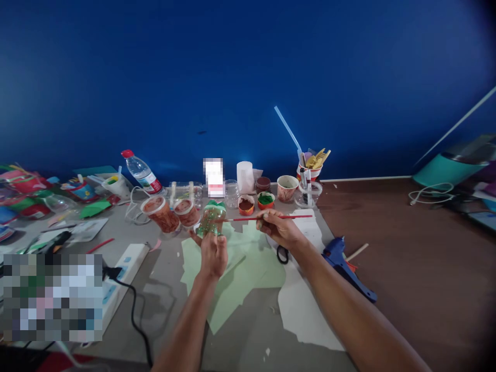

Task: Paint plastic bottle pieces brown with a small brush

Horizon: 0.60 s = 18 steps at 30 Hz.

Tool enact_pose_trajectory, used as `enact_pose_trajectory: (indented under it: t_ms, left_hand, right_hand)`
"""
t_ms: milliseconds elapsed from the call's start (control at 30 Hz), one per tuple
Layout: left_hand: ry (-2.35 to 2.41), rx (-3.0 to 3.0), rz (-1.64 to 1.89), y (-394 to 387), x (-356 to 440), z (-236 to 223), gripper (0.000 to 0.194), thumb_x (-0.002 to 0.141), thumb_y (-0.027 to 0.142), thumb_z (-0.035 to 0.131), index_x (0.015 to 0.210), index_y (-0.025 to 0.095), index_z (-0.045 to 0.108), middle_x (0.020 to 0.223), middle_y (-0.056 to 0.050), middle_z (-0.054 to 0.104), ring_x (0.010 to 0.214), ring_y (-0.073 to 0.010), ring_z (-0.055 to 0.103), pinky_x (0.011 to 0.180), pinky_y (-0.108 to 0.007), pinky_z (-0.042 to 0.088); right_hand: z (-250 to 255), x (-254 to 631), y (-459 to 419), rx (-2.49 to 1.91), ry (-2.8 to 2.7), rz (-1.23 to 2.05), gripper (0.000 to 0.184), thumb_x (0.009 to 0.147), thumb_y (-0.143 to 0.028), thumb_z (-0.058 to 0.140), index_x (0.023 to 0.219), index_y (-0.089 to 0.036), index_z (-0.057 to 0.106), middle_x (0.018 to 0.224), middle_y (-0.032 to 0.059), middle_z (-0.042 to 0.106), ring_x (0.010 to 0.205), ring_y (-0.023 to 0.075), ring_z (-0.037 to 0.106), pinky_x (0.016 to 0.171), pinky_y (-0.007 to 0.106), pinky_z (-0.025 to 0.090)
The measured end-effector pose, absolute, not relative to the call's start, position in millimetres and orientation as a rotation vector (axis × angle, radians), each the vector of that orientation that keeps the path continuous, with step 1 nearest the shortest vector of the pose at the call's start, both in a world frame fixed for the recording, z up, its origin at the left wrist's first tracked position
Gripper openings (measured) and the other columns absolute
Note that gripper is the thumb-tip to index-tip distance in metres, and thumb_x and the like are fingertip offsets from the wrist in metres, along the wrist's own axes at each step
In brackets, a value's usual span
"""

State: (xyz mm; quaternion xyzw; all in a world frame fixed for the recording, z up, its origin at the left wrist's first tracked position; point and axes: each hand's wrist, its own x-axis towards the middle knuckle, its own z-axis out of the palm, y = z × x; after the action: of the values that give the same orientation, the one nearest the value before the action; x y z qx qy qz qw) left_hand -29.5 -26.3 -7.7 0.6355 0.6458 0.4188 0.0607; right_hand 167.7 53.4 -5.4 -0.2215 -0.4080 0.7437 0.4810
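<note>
Closed around the lower part of a clear plastic bottle piece with green paint on it (211, 214) is my left hand (213, 253). My right hand (277, 227) pinches a thin red paintbrush (296, 217), held level. Its tip reaches the painted plastic; whether it touches I cannot tell. Just beyond my hands stand a small cup of brown paint (246, 204) and a cup of green paint (266, 200). Light green paper sheets (248, 268) lie under my hands.
Left of my hands stand two brown-smeared cups (159, 214). A water bottle (141, 173) leans behind them. A power strip (124, 274) with a black cable lies at left. A blue glue gun (349, 268) and scissors (282, 254) lie near my right forearm.
</note>
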Motion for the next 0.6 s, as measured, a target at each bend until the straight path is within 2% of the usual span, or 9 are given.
enact_pose_trajectory:
  t_ms: [133,233,367,533,600]
  left_hand:
    - [1.915,1.938,1.270,-25.3,-28.3,-4.8,0.087,0.087,0.072,0.003,0.122,0.020,0.064,0.104,-0.015,0.070,0.126,-0.0330,0.048,0.116,-0.053,0.008]
    - [1.898,1.953,1.261,-24.7,-27.4,-6.0,0.088,0.087,0.073,0.003,0.126,0.019,0.062,0.106,-0.015,0.069,0.126,-0.0332,0.048,0.115,-0.054,0.009]
    - [1.918,1.957,1.254,-25.9,-26.2,-7.9,0.091,0.086,0.074,0.002,0.126,0.018,0.062,0.108,-0.015,0.069,0.123,-0.0330,0.050,0.116,-0.054,0.005]
    - [1.915,1.932,1.258,-28.8,-25.4,-8.6,0.090,0.086,0.073,0.000,0.123,0.020,0.063,0.098,-0.012,0.070,0.119,-0.0304,0.053,0.117,-0.050,-0.004]
    - [1.904,1.917,1.283,-29.1,-26.1,-8.8,0.089,0.087,0.073,0.000,0.123,0.021,0.064,0.099,-0.012,0.070,0.123,-0.0304,0.051,0.117,-0.050,-0.008]
  right_hand:
    - [-1.5,171.8,52.9,-0.466,-0.943,1.792,0.019,0.067,-0.035,0.078,0.075,-0.020,0.072,0.059,0.0018,0.066,0.051,0.0097,0.048,0.047,0.023,0.030]
    - [1.3,165.8,47.9,-0.397,-0.955,1.832,0.020,0.065,-0.034,0.081,0.078,-0.021,0.073,0.068,0.0032,0.070,0.058,0.0111,0.052,0.051,0.024,0.032]
    - [-1.9,155.8,43.9,-0.383,-1.042,1.844,0.019,0.064,-0.032,0.082,0.077,-0.021,0.075,0.078,0.0044,0.073,0.058,0.0102,0.049,0.056,0.027,0.035]
    - [-8.0,157.8,46.8,-0.437,-1.103,1.809,0.019,0.062,-0.034,0.084,0.073,-0.022,0.076,0.077,0.0038,0.073,0.059,0.0121,0.050,0.057,0.029,0.035]
    - [-8.2,162.2,48.8,-0.446,-1.107,1.792,0.020,0.061,-0.035,0.084,0.072,-0.021,0.075,0.075,0.0037,0.073,0.060,0.0127,0.051,0.057,0.028,0.035]
